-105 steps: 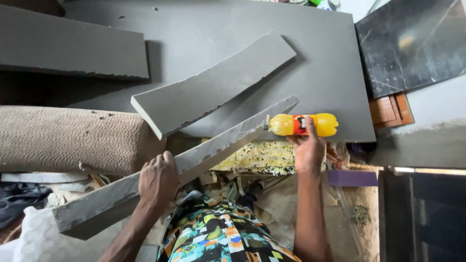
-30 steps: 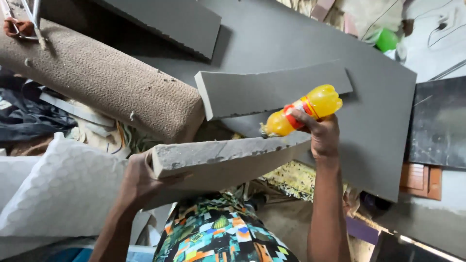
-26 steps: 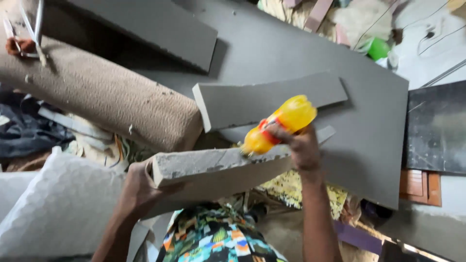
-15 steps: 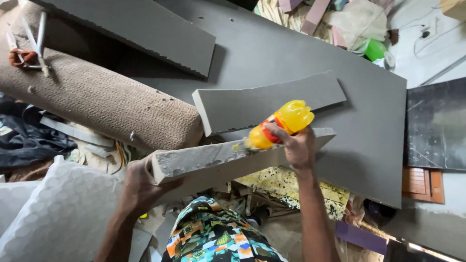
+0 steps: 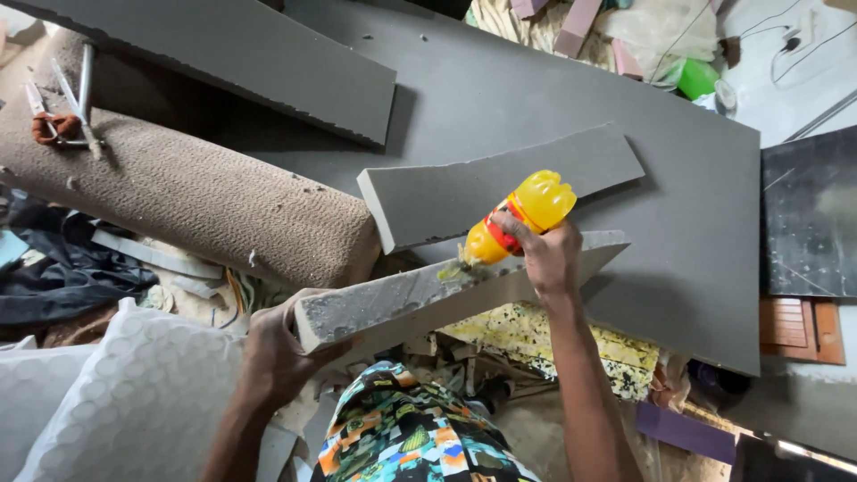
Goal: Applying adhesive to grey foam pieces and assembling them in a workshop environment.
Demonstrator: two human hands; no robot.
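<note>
Here: big grey sheet (image 5: 500,98) below everything. My left hand (image 5: 272,357) fingers clamped round near end of foam strip (image 5: 446,290). My right hand (image 5: 546,259) fingers gripping yellow bottle (image 5: 518,219), tilted, nozzle touching strip's top face.

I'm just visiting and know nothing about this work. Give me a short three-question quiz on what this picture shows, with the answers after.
1. True or false: the yellow squeeze bottle is held by the left hand.
2. Multiple choice: where does the bottle's nozzle point? A) at the brown carpet roll; B) at the top face of the long grey foam strip; C) at the scissors.
3. Fill in: the left hand grips the near ___ of the foam strip.

Key
1. False: the right hand holds it, tilted nozzle-down.
2. B: the tip sits at the strip's top face, which looks speckled and smeared along its length.
3. End: fingers wrap the cut end while the strip stretches away toward the large grey foam sheet.
</note>
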